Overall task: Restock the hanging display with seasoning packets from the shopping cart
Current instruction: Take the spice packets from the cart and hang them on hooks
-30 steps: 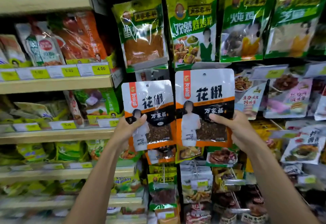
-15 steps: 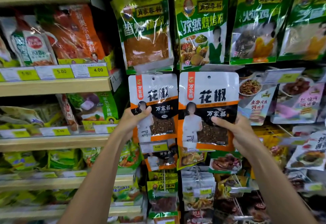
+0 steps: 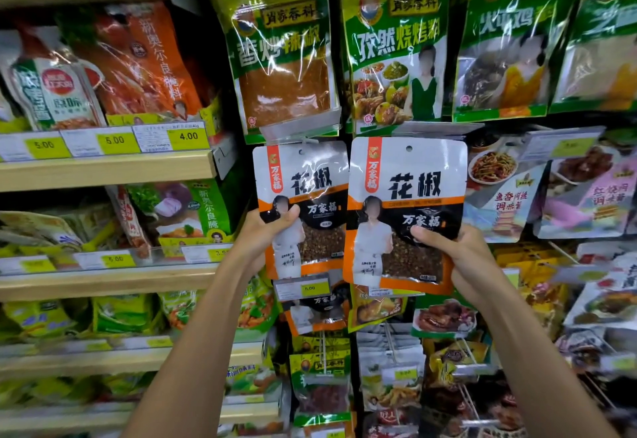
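Wooden shelves (image 3: 103,168) of sauce bags stand at left. The left hand (image 3: 265,234), thumb and fingers pinching a white, orange and black peppercorn packet (image 3: 303,203), has risen closer to the hanging display. Just beside it, the right hand (image 3: 455,251) pinches a matching packet (image 3: 403,210), its hole now nearing a peg, probably ready for hanging.

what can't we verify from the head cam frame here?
- Shopping cart: out of frame in the head view.
- Whether the left packet is already on a peg: its top is overlapped by the clear tag holder.
- Fingers of the left hand and right hand: mostly behind the packets; right packet covers them.
- Price tags on the right: blurred, unreadable.
- Faces on packaging: blurred.
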Demonstrator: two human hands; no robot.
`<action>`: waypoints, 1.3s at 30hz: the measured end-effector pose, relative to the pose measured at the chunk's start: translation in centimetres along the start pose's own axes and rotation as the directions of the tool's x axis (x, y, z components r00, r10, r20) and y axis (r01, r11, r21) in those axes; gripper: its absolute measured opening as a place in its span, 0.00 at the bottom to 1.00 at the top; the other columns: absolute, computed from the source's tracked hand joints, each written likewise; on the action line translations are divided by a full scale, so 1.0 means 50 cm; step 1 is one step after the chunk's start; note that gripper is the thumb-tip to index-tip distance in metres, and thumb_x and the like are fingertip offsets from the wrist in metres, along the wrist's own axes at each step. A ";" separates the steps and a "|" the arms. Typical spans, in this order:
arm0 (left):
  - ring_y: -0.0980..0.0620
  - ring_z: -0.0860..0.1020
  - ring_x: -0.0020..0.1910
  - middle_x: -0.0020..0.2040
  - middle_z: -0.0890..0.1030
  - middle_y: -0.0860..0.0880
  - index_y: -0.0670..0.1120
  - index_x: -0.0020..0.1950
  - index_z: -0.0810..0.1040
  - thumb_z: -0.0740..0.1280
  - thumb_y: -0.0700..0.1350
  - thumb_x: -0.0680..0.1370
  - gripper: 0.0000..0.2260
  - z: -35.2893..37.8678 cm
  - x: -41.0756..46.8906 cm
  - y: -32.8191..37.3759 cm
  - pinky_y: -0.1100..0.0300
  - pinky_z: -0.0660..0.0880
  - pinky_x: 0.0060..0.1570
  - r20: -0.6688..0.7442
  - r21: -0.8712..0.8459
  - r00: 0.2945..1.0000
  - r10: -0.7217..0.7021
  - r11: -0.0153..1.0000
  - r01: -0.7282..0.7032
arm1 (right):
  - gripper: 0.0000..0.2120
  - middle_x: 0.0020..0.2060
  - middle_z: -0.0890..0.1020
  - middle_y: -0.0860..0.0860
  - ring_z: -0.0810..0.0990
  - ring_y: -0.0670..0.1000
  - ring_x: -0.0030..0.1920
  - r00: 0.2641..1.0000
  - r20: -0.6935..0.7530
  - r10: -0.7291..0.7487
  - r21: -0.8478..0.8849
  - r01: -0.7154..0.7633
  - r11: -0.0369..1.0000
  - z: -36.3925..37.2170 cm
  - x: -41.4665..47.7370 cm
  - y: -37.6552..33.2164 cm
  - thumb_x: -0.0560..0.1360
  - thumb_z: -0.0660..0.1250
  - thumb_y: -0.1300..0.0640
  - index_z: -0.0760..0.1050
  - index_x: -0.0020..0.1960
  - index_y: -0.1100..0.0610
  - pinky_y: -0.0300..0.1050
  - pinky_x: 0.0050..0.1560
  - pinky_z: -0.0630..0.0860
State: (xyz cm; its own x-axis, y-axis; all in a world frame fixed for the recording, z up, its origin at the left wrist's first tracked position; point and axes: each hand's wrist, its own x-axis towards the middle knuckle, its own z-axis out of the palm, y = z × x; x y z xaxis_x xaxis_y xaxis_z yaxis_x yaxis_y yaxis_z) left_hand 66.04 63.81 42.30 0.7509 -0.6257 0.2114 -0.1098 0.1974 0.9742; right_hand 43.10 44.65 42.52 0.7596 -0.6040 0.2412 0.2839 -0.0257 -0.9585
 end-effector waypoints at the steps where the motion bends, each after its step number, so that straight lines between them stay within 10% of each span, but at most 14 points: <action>1: 0.53 0.81 0.55 0.50 0.84 0.55 0.55 0.54 0.77 0.74 0.47 0.70 0.14 0.002 0.004 0.001 0.52 0.76 0.59 -0.013 -0.002 1.000 -0.003 1.000 0.003 | 0.39 0.50 0.86 0.51 0.84 0.50 0.53 1.000 -0.001 0.003 0.006 -0.003 1.000 0.001 0.000 0.001 0.48 0.83 0.39 0.79 0.54 0.55 0.46 0.55 0.77; 5: 0.51 0.80 0.56 0.53 0.83 0.52 0.52 0.55 0.77 0.72 0.44 0.74 0.12 0.004 0.036 -0.006 0.47 0.73 0.63 -0.062 0.024 0.998 -0.012 1.000 0.013 | 0.27 0.50 0.86 0.50 0.84 0.48 0.53 1.000 0.008 0.013 0.007 -0.013 1.000 0.005 0.005 0.004 0.57 0.77 0.48 0.80 0.54 0.56 0.45 0.56 0.77; 13: 0.41 0.68 0.70 0.73 0.67 0.40 0.39 0.74 0.61 0.77 0.56 0.63 0.47 -0.003 0.110 -0.008 0.43 0.66 0.69 -0.124 0.055 0.987 -0.102 0.993 0.109 | 0.17 0.48 0.86 0.53 0.84 0.52 0.52 0.997 0.035 0.070 -0.002 -0.070 0.998 0.026 0.008 0.025 0.60 0.78 0.51 0.83 0.47 0.54 0.53 0.59 0.77; 23: 0.44 0.76 0.62 0.63 0.78 0.42 0.39 0.66 0.73 0.72 0.53 0.74 0.27 0.013 0.093 -0.008 0.50 0.73 0.62 -0.278 0.330 0.961 0.016 0.941 0.079 | 0.13 0.49 0.86 0.54 0.84 0.53 0.53 0.996 0.055 0.067 -0.027 -0.066 0.997 0.039 -0.010 0.027 0.61 0.78 0.51 0.84 0.45 0.51 0.54 0.60 0.77; 28: 0.41 0.76 0.58 0.58 0.78 0.40 0.38 0.64 0.73 0.63 0.43 0.80 0.14 0.026 -0.042 0.003 0.51 0.72 0.55 -0.277 0.804 0.823 0.497 0.588 -0.085 | 0.16 0.49 0.86 0.52 0.84 0.52 0.53 0.992 0.102 0.069 -0.033 -0.066 0.997 0.057 -0.013 0.038 0.60 0.78 0.49 0.84 0.46 0.51 0.51 0.57 0.76; 34: 0.37 0.77 0.53 0.54 0.80 0.37 0.34 0.55 0.78 0.61 0.34 0.79 0.09 -0.054 -0.075 0.110 0.48 0.73 0.57 0.024 0.995 0.335 0.942 0.010 -0.100 | 0.16 0.51 0.86 0.51 0.82 0.50 0.56 0.975 0.189 0.121 -0.083 -0.107 0.991 0.122 0.009 0.065 0.68 0.74 0.49 0.81 0.53 0.55 0.46 0.59 0.76; 39: 0.35 0.76 0.55 0.57 0.78 0.35 0.36 0.58 0.77 0.58 0.40 0.82 0.12 -0.133 -0.025 0.140 0.43 0.71 0.56 0.104 0.992 0.362 0.926 -0.121 0.025 | 0.31 0.56 0.78 0.69 0.79 0.62 0.57 0.975 0.201 0.098 -0.095 -0.080 0.992 0.169 0.030 0.078 0.70 0.72 0.44 0.75 0.55 0.72 0.58 0.65 0.72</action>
State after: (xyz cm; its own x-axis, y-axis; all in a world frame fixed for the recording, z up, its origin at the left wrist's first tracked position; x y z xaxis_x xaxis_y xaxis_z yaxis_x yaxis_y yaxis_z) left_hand 68.69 70.99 48.31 0.1021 -0.1224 0.9872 -0.6145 -0.7882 -0.0342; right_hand 50.31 50.37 40.42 0.8858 -0.4311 0.1720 0.1655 -0.0528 -0.9848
